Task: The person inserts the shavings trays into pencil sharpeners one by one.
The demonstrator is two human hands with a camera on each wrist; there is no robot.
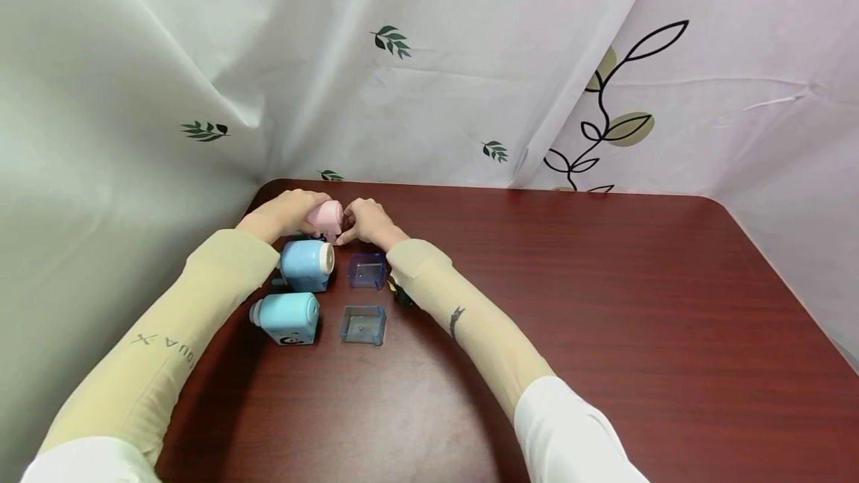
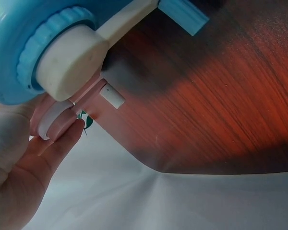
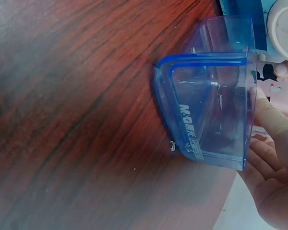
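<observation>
My left hand [image 1: 288, 211] grips a pink crank pencil sharpener [image 1: 327, 218] near the far left corner of the table. In the left wrist view, its crank [image 2: 113, 96] points away past my fingers. At the sharpener's front side is my right hand [image 1: 371, 222], its thumb and curled fingers around a small translucent edge [image 3: 259, 130], which looks like the sharpener's tray; most of it is hidden. Nearer stand a blue pencil sharpener [image 1: 303, 265] and a teal one [image 1: 288, 315]. A dark blue clear tray [image 1: 367, 255] and a pale blue clear tray [image 1: 363, 340] lie to their right.
A small black and yellow object [image 1: 400, 294] lies partly under my right forearm. The blue sharpener's crank handle [image 2: 182, 17] sticks out close to my left wrist. Brown wooden table [image 1: 570, 304] extends to the right, and white curtains [image 1: 429, 110] hang behind it.
</observation>
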